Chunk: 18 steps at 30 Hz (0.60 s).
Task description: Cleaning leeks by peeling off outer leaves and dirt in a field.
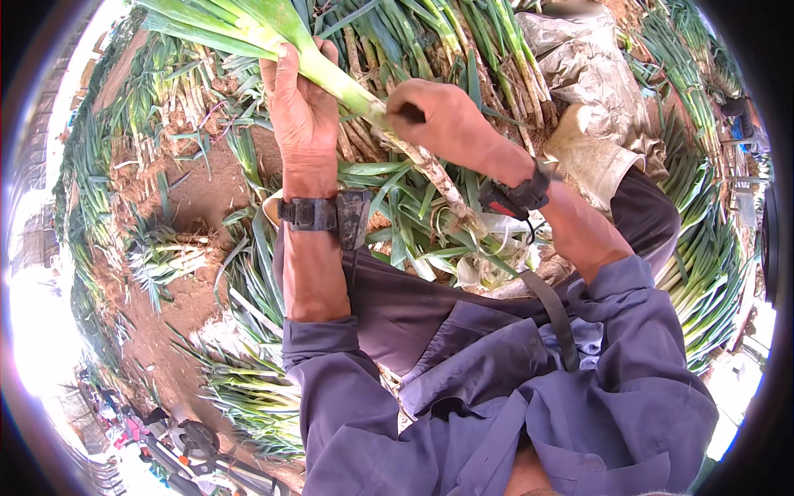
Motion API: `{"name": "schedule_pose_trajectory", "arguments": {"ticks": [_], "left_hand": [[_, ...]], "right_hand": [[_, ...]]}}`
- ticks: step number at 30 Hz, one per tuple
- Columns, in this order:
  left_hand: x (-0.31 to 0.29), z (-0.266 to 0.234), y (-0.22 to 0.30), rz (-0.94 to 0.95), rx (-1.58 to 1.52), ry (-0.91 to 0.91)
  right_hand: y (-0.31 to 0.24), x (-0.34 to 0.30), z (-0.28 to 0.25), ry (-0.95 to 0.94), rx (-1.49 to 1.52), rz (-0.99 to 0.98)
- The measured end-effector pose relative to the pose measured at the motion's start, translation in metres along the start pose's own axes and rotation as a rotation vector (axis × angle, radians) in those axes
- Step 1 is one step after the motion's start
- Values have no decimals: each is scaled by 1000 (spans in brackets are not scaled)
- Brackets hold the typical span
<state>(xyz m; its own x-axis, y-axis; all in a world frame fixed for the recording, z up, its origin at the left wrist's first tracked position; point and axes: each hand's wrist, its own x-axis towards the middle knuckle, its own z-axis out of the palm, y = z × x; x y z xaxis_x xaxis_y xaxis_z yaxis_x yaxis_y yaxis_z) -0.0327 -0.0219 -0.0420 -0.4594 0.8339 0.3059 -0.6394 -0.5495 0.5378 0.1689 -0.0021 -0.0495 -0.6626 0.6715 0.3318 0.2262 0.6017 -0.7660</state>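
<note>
A long leek (343,86) slants across the upper middle, its green leaves toward the upper left and its pale, soil-specked stalk running down to the right. My left hand (302,112) is closed round it where the leaves meet the stalk, thumb on the near side. Farther down, my right hand (451,128) has its fingers curled in a pinch against the stalk; its fingertips are partly hidden. Below the stalk lie loose green leaves (405,211) and pale peelings in front of my lap.
Leeks with soiled roots (513,66) lie heaped beyond my hands, with more bundles (248,397) at left and right (703,264). A dirty beige sheet (579,58) lies at the upper right. Reddish soil (198,198) shows at left; a two-wheeler (194,442) stands lower left.
</note>
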Motion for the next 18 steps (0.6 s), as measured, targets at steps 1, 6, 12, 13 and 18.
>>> {"name": "schedule_pose_trajectory", "arguments": {"ticks": [1,6,12,13,18], "left_hand": [[0,2,0,0,0,-1],[2,9,2,15,51,-32],[10,9,-6,40,86,49],[11,1,1,69,122,96],[28,-18,26,183,184,144]], "right_hand": [[-1,-3,1,1,-1,-1],[9,-16,0,66,-290,-363],[20,-12,0,139,38,-310],[15,-16,1,127,50,-310],[20,-54,-17,-287,421,291]]}}
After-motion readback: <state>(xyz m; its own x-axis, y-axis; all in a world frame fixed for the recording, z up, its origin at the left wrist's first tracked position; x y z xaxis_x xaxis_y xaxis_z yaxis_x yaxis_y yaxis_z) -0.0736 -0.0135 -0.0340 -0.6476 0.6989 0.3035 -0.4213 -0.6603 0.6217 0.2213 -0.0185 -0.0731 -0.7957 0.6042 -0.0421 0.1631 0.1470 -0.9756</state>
